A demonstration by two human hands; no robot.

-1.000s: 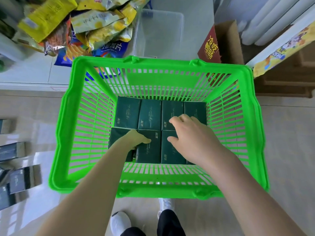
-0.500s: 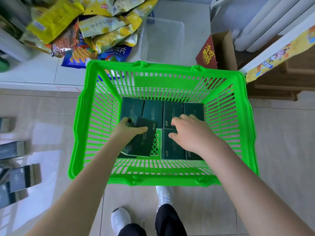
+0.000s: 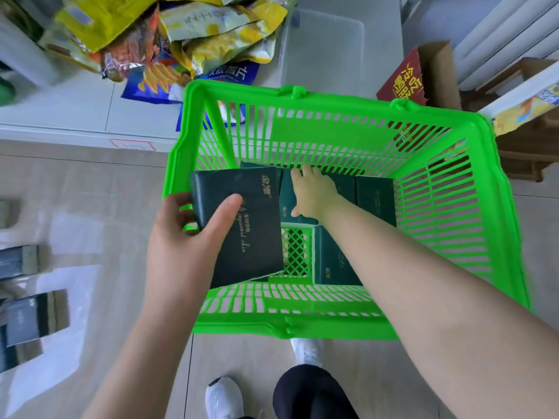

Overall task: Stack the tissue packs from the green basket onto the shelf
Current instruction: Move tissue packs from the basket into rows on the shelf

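Currently held: 1 dark green pack (image 3: 242, 231), in the left hand (image 3: 187, 246), raised over the near-left part of the basket (image 3: 332, 328), tilted, gold print facing up.
Left hand: thumb pressed on the top face, fingers curled round the left edge and underside; clamped on the pack.
Right hand (image 3: 314, 198): inside the basket, palm down on the far row of packs (image 3: 375, 198); fingers together, reaching the far edge, thumb spread left. Whether they hook that edge: cannot tell.
Basket: green, slatted, standing on the floor (image 3: 529, 237) just ahead of white shoes (image 3: 223, 397).
Packs: same dark green, flat, side by side along the far wall; 1 more near-right. Bare grid bottom shows between it and the held pack.
Beyond basket: snack bags (image 3: 181, 34), clear bin (image 3: 320, 46), cardboard box (image 3: 423, 74).
Left edge: dark blocks (image 3: 30, 319), blurred.
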